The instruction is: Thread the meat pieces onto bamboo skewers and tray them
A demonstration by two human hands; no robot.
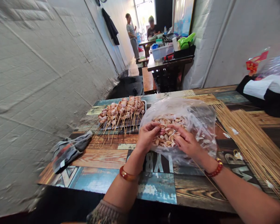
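My left hand (149,134) is pinched closed over the plastic bag, with what looks like a garlic clove at its fingertips. Close beside it, my right hand (186,141) is closed too. A thin bamboo skewer (210,179) runs out from under that hand toward the table's front edge. Many loose garlic cloves (168,140) lie in the open clear plastic bag (200,112) beneath both hands. To the left, a metal tray (144,107) bears a heap of loaded skewers (124,107), their bare sticks pointing toward me. The fingers partly hide what they grip.
A pile of bare bamboo skewers (249,137) spreads over the right side of the table (95,180). A grey cloth (72,147) lies at the left edge by the wall. Behind are a black bag (252,90), a second table (160,66) with containers, a bench (148,81) and two people.
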